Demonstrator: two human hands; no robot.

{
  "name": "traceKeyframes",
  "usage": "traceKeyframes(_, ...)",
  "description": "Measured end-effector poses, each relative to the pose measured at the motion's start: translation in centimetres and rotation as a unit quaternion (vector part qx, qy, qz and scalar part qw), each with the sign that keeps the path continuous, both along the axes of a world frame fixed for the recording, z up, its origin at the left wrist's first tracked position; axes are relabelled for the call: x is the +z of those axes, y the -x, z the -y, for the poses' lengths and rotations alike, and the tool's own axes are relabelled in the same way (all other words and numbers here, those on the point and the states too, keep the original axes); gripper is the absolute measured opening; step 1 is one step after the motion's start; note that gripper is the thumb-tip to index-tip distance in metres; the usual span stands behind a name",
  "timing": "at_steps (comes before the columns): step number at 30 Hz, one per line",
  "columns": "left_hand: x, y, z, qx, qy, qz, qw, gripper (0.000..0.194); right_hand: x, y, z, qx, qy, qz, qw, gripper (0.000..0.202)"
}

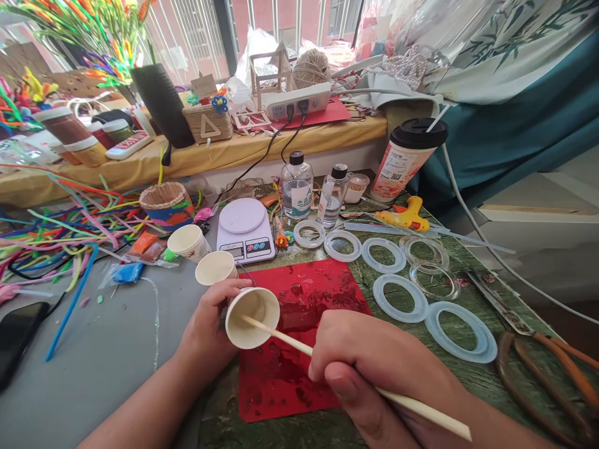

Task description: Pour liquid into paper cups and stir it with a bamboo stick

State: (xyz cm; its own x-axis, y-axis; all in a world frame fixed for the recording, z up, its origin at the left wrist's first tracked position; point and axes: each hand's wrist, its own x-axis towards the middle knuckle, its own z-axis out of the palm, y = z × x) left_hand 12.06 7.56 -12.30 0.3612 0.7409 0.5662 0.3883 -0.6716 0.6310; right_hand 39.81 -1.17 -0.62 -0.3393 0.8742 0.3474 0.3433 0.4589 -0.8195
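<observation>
My left hand [208, 324] is wrapped round a white paper cup [267, 333], which it tilts with the mouth toward me. Inside the cup sits some liquid, hard to make out. My right hand [365, 368] grips a wooden chopstick [425, 415], whose thin tip reaches into the cup. Beneath both hands lies a red sheet [276, 393] with wet, glossy patches. Two more paper cups, a nearer one [216, 269] and a farther one [187, 242], stand just beyond my left hand. Translucent ring molds [400, 298] are laid out to the right of the sheet.
Behind the cups is a white kitchen scale [244, 227]. Two clear bottles [296, 193], a lidded drink cup [402, 165] and a yellow glue gun [405, 215] stand or lie at the back. Scissors [538, 368] lie right; pipe cleaners [70, 224] and a phone [19, 337] lie left.
</observation>
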Motion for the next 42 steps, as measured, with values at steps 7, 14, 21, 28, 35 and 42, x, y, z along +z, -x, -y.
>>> traceKeyframes(7,-0.3,0.1,0.1,0.006,0.014,0.000,1.000,0.059,-0.2,-0.2,0.2,-0.037,-0.015,0.022,0.999,0.032)
traceKeyframes(14,0.1,-0.3,0.1,0.012,-0.005,-0.001,1.000,0.055,-1.1,-0.1,-0.2,-0.072,-0.075,0.022,0.994,0.023)
traceKeyframes(21,0.2,-0.2,0.2,0.009,0.007,0.003,1.000,0.056,-1.1,0.2,0.0,-0.034,-0.043,-0.006,0.998,0.023)
traceKeyframes(28,0.1,-0.1,0.2,-0.005,0.016,0.003,1.000,0.054,-1.2,0.2,0.5,0.018,-0.025,0.036,0.999,0.037)
traceKeyframes(35,0.1,-0.2,0.2,-0.006,0.011,0.007,1.000,0.052,-2.7,0.4,0.8,0.015,-0.081,0.009,0.997,0.027)
traceKeyframes(42,0.2,-0.4,0.3,-0.021,0.001,0.014,1.000,0.052,-2.3,0.1,-0.1,-0.002,-0.128,-0.022,0.992,0.014)
